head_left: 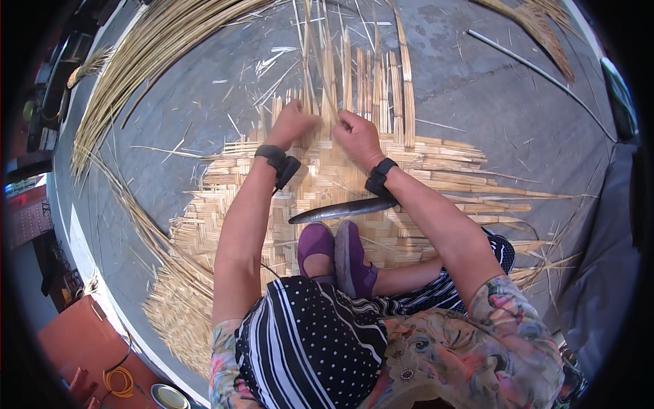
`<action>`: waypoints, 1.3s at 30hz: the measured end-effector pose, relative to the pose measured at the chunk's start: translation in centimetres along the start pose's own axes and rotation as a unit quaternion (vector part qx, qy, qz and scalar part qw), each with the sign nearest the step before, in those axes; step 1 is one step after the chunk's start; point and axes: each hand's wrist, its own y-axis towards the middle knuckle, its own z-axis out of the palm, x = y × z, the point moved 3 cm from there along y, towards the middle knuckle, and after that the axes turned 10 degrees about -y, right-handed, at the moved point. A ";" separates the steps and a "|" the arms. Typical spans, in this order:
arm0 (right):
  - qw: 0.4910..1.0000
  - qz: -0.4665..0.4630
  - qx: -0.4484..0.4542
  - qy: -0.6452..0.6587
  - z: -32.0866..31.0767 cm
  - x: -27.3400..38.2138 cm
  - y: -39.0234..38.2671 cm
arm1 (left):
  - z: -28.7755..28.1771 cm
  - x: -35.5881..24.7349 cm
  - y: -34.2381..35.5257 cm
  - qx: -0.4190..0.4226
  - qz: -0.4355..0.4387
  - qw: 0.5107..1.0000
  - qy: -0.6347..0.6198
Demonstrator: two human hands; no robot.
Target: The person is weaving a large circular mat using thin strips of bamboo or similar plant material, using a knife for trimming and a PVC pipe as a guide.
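A large woven mat of split reed strips (313,180) lies on the floor under my feet, its loose strip ends (368,88) sticking out at the far edge. Over that edge, my left hand (294,126) is closed, fingertips pinched at the upright strips; what it grips is too blurred to make out. Just to its right, my right hand (357,138) pinches a thin reed strip (328,92) that runs away from me. A dark curved blade (340,210) rests on the mat between my forearms, in front of my purple shoes (317,251).
A long bundle of reeds (139,75) curves along the left side of the floor. A thin pale pole (538,78) lies at the far right, near more plant stalks (545,34). Reed scraps (269,65) are scattered beyond the mat. A coiled orange cable (119,382) sits at lower left.
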 end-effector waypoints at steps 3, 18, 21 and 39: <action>0.992 0.097 -0.055 0.059 0.4 -0.3 0.5 | -0.1 -0.1 -1.0 0.083 -0.040 0.992 -0.085; 0.997 0.011 -0.067 0.037 1.2 -1.4 0.3 | 0.1 3.9 -7.6 -0.201 -0.019 0.896 -0.395; 0.939 -0.209 0.016 -0.273 2.1 0.2 -2.7 | 0.3 3.7 -7.0 -0.211 -0.008 0.904 -0.372; 0.936 -0.254 0.235 -0.068 4.6 4.8 3.4 | -9.0 2.7 -2.8 0.003 -0.015 0.999 0.043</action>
